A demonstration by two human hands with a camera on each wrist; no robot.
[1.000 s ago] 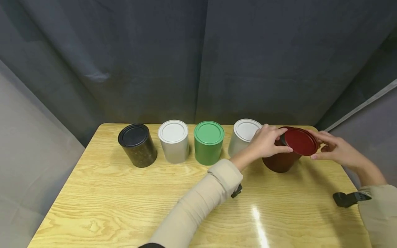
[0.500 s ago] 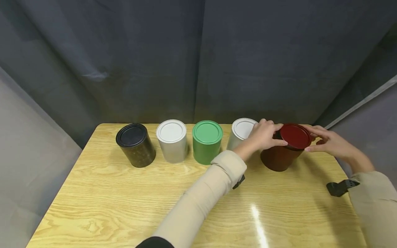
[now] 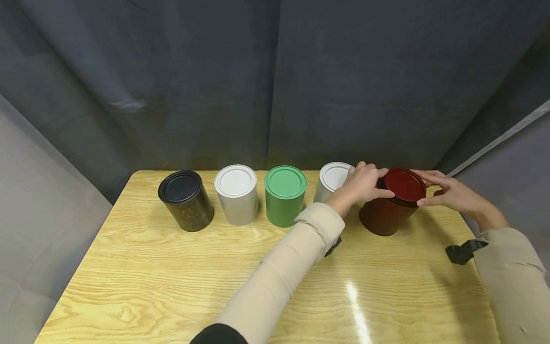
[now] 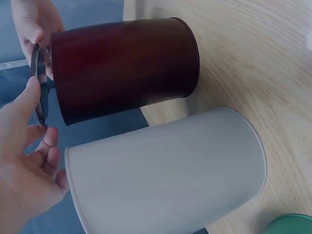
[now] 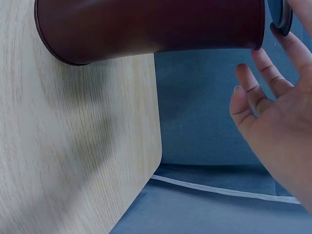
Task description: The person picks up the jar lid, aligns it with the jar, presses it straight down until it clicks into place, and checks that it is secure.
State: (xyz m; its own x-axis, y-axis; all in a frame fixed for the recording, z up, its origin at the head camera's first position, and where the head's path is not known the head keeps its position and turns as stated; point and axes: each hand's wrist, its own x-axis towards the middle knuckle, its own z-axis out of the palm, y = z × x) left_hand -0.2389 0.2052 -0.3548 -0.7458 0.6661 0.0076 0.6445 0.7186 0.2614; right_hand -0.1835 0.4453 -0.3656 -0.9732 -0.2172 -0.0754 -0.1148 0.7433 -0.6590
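A dark red can (image 3: 383,219) stands upright at the right end of the row. Just above its mouth is a red lid (image 3: 405,184); the left wrist view shows a small gap between the lid (image 4: 39,85) and the can's rim. My left hand (image 3: 365,182) holds the lid's left edge between thumb and fingers. On the opposite edge, my right hand (image 3: 457,195) grips the lid with its fingertips. In the right wrist view a fingertip of that hand (image 5: 287,107) is at the can's rim. The inside of the can is hidden.
Left of the red can stand a white-lidded can (image 3: 334,177), partly behind my left hand, a green can (image 3: 285,203), another white-lidded can (image 3: 237,200) and a black can (image 3: 189,205). All are on a wooden table (image 3: 193,277) before dark curtains (image 3: 206,86).
Both hands have moved the lid left and brought it over the can's mouth; earlier it was off to the right. The other cans stay in place on the table.
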